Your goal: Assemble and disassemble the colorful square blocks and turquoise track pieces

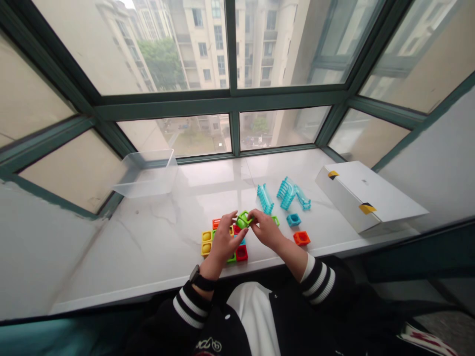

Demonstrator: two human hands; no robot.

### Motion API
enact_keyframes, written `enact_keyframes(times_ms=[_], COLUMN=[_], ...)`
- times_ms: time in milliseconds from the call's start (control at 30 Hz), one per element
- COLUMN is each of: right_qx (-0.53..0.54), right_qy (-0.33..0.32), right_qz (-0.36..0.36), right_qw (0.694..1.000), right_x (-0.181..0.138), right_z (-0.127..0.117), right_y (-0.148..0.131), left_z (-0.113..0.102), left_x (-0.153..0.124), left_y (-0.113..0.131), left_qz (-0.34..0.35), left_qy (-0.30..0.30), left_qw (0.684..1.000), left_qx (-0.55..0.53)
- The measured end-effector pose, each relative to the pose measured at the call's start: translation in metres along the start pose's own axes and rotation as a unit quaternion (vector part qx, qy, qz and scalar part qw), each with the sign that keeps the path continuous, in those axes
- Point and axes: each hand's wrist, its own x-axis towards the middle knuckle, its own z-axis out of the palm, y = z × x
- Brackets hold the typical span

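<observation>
Just above a cluster of coloured blocks, a green toy block point(243, 221) is held up between both hands. My right hand point(264, 228) pinches its right side with thumb and fingers. My left hand point(223, 240) has the index finger and thumb against its left and lower sides. Under and around my left hand sit yellow blocks point(207, 243), a red block point(242, 253) and other blocks in green, orange and blue, partly hidden by the hand. Another green piece point(275, 220) shows behind my right hand.
To the right lie a blue block point(293, 220) and an orange block point(302, 239). Clear blue track pieces point(265, 199) lie farther back. A transparent plastic bin point(148, 188) stands at back left, a white box point(371, 193) at right. Windows border the white sill point(148, 252).
</observation>
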Motion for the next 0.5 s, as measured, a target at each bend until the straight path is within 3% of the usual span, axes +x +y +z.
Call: enact_keyframes(times_ms=[133,267,367,500], right_qx=[-0.052,-0.006,0.081,0.183], right_qy=[0.003,0.054,0.091,0.053], right_qz=[-0.081,-0.138,-0.1,-0.036], right_qw=[0.995,0.989,0.987,0.981], right_x=[-0.008,-0.014,-0.014,-0.012], right_z=[0.005,0.009,0.013,0.014], right_y=[-0.003,-0.007,-0.004,0.001], left_z=[0.005,0.008,0.012,0.017], left_x=[-0.001,-0.003,-0.002,-0.001], left_y=[0.007,0.006,0.004,0.006], left_qz=[-0.045,-0.095,-0.108,-0.099], left_qy=[-0.004,0.008,0.026,-0.003], left_qw=[0.999,0.994,0.982,0.974], left_qx=[0.002,-0.061,-0.152,-0.205])
